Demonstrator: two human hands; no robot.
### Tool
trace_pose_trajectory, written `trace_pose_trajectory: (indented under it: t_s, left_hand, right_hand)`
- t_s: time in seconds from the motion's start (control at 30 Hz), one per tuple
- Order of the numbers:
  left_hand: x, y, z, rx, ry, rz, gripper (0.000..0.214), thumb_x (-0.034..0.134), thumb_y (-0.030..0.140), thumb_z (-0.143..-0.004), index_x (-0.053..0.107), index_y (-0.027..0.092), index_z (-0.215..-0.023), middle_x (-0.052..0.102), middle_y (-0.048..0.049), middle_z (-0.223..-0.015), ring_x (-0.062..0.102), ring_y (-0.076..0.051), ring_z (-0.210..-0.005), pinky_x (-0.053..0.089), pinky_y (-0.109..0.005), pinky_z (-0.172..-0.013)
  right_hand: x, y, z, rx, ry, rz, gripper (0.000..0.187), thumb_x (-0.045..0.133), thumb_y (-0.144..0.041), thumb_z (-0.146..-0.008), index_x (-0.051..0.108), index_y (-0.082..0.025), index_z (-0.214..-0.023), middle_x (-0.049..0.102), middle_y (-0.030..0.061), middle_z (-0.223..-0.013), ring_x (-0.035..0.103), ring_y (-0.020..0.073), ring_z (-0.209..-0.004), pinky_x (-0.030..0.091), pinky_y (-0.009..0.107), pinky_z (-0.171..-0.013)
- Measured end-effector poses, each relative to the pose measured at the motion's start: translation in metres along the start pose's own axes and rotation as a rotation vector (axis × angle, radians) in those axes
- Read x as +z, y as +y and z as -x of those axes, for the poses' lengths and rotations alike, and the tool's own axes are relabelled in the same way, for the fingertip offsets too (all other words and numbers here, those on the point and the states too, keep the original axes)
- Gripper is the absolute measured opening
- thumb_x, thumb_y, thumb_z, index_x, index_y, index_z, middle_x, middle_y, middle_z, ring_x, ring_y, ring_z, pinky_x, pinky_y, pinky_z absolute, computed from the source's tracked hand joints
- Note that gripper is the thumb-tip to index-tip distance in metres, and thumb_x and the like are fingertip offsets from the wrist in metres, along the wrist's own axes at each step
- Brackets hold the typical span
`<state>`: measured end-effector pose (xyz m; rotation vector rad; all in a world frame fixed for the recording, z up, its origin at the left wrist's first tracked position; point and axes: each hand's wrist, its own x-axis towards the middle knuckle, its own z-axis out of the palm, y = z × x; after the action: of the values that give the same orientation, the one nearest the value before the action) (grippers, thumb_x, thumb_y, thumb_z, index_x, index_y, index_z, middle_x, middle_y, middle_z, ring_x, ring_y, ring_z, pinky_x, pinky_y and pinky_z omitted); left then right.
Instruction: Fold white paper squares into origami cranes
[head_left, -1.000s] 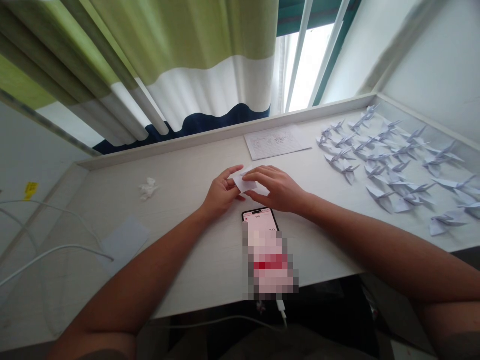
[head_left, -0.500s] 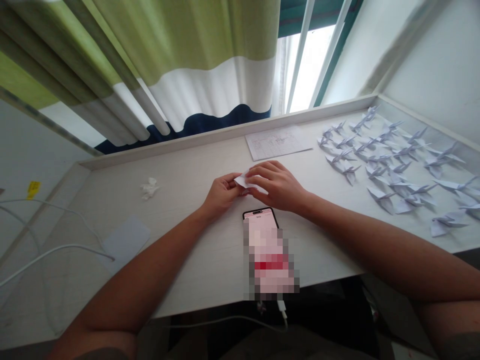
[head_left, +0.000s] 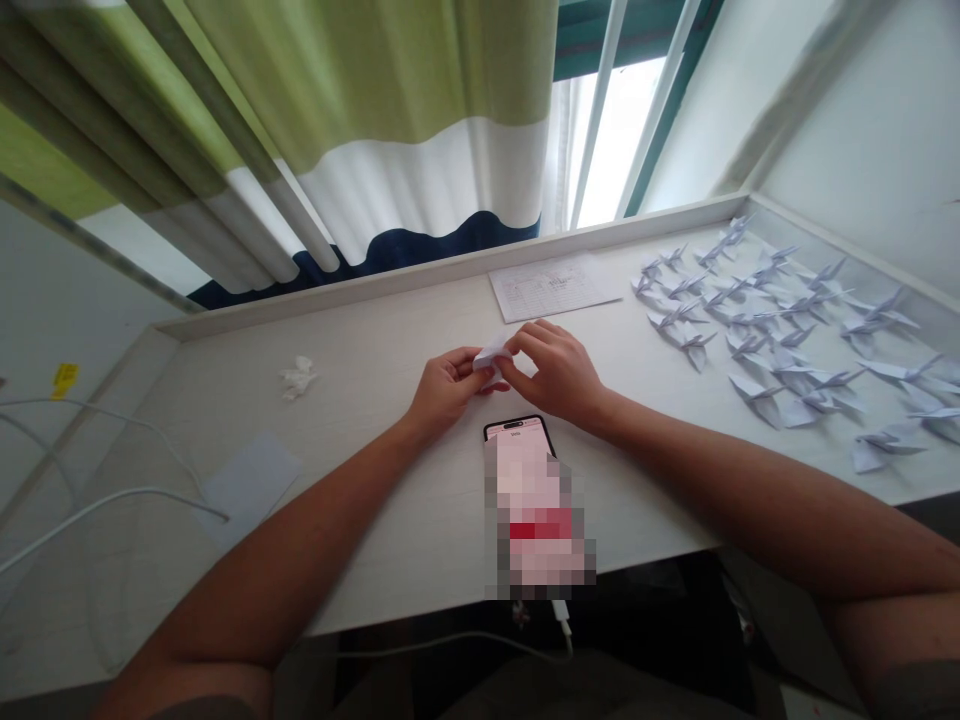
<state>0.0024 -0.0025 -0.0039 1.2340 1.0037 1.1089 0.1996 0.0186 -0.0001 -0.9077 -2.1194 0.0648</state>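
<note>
A small folded piece of white paper (head_left: pixel 491 354) is held between my two hands above the middle of the desk. My left hand (head_left: pixel 448 388) grips its left side, thumb on top and fingers beneath. On its right side, my right hand (head_left: pixel 559 370) pinches the edge between thumb and curled fingers. The fingers cover part of the paper, so its full shape is hidden. Just below my hands lies a phone (head_left: pixel 523 470), its screen lit pink and mostly blurred out.
Several white folded paper cranes (head_left: pixel 750 310) cover the desk's right side. A printed sheet (head_left: pixel 555 286) lies behind my hands. To the left are a crumpled tissue (head_left: pixel 298 378), a blank paper square (head_left: pixel 251 485) and white cables (head_left: pixel 112 500). A raised rim (head_left: pixel 360 284) edges the desk's back.
My right hand's fingers, spread over the paper before, have drawn back into a pinch at its right edge. The paper has turned slightly and shows more of its upper face.
</note>
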Motion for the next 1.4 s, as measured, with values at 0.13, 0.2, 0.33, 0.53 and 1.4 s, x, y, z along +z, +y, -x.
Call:
trace_pose_trajectory:
  t_s: [0.13, 0.2, 0.33, 0.53, 1.4]
  left_hand:
    - [0.001, 0.0, 0.0, 0.002, 0.007, -0.005, 0.059, 0.097, 0.055, -0.068, 0.074, 0.017, -0.107, 0.082, -0.0056, -0.091, 0.079, -0.022, -0.083, 0.068, -0.043, -0.086]
    - [0.002, -0.001, 0.0, 0.017, 0.014, -0.012, 0.058, 0.094, 0.06, -0.071, 0.073, 0.017, -0.105, 0.082, -0.0058, -0.092, 0.078, -0.022, -0.087, 0.068, -0.042, -0.086]
    - [0.004, -0.002, 0.001, 0.058, 0.026, -0.056, 0.051, 0.084, 0.066, -0.081, 0.074, 0.018, -0.094, 0.08, -0.0052, -0.093, 0.076, -0.02, -0.087, 0.068, -0.038, -0.081]
    - [0.003, -0.002, 0.004, 0.128, 0.128, -0.397, 0.033, 0.077, 0.05, -0.09, 0.073, 0.019, -0.078, 0.068, -0.0006, -0.069, 0.059, -0.015, -0.062, 0.048, -0.029, -0.06]
    - [-0.015, 0.003, 0.005, 0.463, 0.147, -1.225, 0.007, 0.072, 0.026, -0.097, 0.079, 0.024, -0.099, 0.074, -0.0107, -0.111, 0.057, -0.033, -0.113, 0.046, -0.047, -0.096]
  right_hand:
    - [0.001, 0.0, 0.0, 0.03, -0.023, -0.052, 0.013, 0.063, -0.025, -0.099, 0.06, -0.023, -0.085, 0.071, 0.0059, -0.086, 0.06, 0.0227, -0.082, 0.044, 0.037, -0.077]
    - [0.002, 0.0, 0.001, 0.015, -0.038, -0.054, 0.014, 0.063, -0.024, -0.098, 0.06, -0.023, -0.085, 0.071, 0.0059, -0.086, 0.06, 0.0223, -0.082, 0.044, 0.036, -0.077]
    - [0.004, -0.002, 0.001, 0.03, -0.046, -0.074, 0.016, 0.063, -0.026, -0.099, 0.061, -0.023, -0.084, 0.07, 0.0055, -0.084, 0.06, 0.0219, -0.081, 0.043, 0.036, -0.076]
    - [0.001, -0.002, 0.001, 0.145, -0.089, -0.172, 0.013, 0.067, -0.029, -0.097, 0.065, -0.022, -0.086, 0.072, 0.0042, -0.083, 0.063, 0.021, -0.08, 0.044, 0.035, -0.076]
    - [0.013, 0.017, -0.005, -0.172, -0.192, -0.082, 0.02, 0.058, -0.025, -0.108, 0.073, -0.023, -0.121, 0.074, 0.0124, -0.124, 0.067, 0.0286, -0.115, 0.053, 0.047, -0.101]
